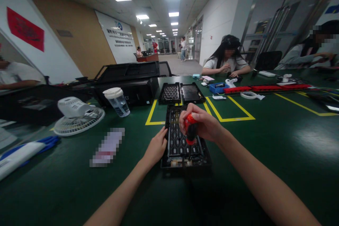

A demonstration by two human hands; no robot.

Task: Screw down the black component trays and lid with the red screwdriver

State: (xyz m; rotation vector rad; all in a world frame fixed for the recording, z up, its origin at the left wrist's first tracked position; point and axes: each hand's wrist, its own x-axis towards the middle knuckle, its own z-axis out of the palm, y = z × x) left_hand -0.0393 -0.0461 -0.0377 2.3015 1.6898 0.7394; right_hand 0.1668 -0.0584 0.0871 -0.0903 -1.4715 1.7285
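Observation:
In front of me a black rectangular module with rows of oval cells lies on the green table. My left hand grips its left edge, with the fingertips against the frame. Above the module's right half, my right hand is wrapped round a red and black screwdriver. The screwdriver points down at the lower right of the module; where its tip ends is too dark to tell. Pale connectors or parts show at the module's near end.
Two similar black modules lie beyond. To the left are a lidded cup, a white fan, a blurred-out flat item and a black case. A blue tray and tape roll lie right; a person sits opposite.

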